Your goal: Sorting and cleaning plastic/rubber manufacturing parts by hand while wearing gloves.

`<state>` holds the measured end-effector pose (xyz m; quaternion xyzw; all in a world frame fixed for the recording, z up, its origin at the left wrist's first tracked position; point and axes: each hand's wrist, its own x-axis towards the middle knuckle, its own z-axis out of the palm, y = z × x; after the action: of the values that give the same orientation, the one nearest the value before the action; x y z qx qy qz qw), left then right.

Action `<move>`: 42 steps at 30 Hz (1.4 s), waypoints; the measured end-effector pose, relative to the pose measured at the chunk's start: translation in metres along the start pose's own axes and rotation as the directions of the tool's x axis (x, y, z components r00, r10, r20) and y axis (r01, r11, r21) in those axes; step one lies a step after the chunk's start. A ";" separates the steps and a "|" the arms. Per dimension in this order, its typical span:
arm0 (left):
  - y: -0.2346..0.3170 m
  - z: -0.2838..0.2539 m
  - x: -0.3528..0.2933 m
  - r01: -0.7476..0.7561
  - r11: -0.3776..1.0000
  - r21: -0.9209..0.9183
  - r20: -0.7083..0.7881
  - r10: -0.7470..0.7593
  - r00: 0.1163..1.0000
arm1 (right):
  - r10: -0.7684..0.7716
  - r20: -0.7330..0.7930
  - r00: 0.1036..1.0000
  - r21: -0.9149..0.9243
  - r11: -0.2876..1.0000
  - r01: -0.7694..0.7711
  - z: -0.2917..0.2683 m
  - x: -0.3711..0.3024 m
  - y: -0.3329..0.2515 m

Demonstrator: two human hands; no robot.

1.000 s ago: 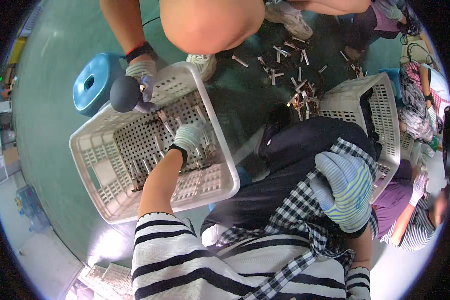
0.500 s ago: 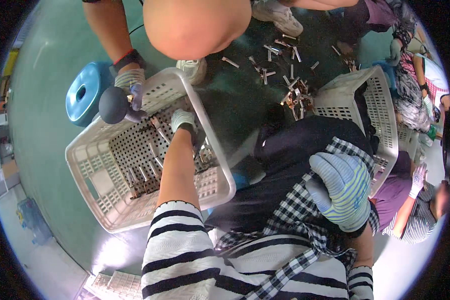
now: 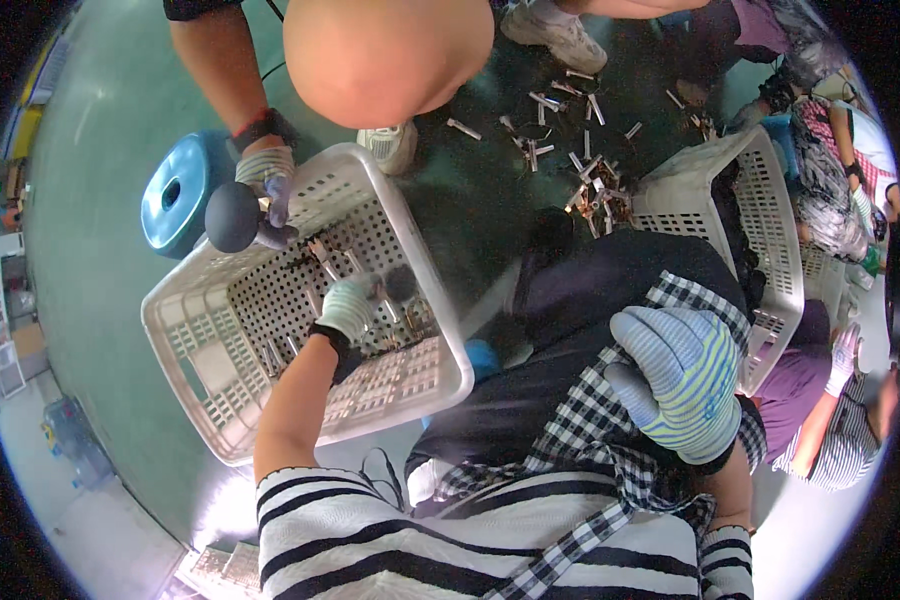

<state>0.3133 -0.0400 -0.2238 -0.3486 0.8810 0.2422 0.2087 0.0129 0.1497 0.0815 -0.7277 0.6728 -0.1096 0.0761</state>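
My left hand (image 3: 347, 308), in a pale striped glove, reaches into a white plastic basket (image 3: 418, 232). Its fingers are smeared by motion, so a hold cannot be made out. Around it, slim metal pieces (image 3: 322, 256) lie scattered on the perforated basket bottom. Just beyond the fingers is a blurred dark shape (image 3: 401, 284). My right hand (image 3: 682, 382), in a blue and yellow striped glove, rests over my checked apron (image 3: 592, 400) with its fingers curled together; whatever lies under them is hidden.
A co-worker leans in from the far side, a gloved hand (image 3: 268, 190) at the basket rim near a dark grey ball-shaped thing (image 3: 232, 217). Beside it sits a blue round stool (image 3: 175, 195). Similar metal pieces (image 3: 595, 190) are strewn on the floor; another white basket (image 3: 770, 215) stands right.
My left hand has moved nearer and slightly left inside the basket. My right hand has stayed in place. The basket appears slightly shifted right in the picture.
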 end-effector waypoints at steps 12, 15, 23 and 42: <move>-0.025 0.076 0.016 0.005 1.000 0.016 0.156 -0.007 0.988 | 0.019 0.004 1.000 0.004 1.000 -0.019 0.001 -0.001 -0.003; -0.044 0.074 0.002 -0.219 0.971 0.097 -0.086 0.227 0.970 | 0.014 0.007 1.000 0.002 1.000 -0.014 0.000 0.001 -0.004; -0.046 0.034 0.043 0.690 0.415 -0.593 0.059 -0.832 0.551 | 0.014 0.017 1.000 0.011 1.000 -0.015 0.001 0.000 -0.004; -0.150 0.129 -0.069 0.443 0.828 -0.344 0.046 -0.457 0.888 | -0.004 0.014 1.000 0.033 0.999 0.003 0.003 0.002 -0.002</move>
<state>0.4929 -0.0267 -0.3314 -0.5818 0.7217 0.3299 0.1784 0.0162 0.1478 0.0789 -0.7283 0.6690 -0.1156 0.0929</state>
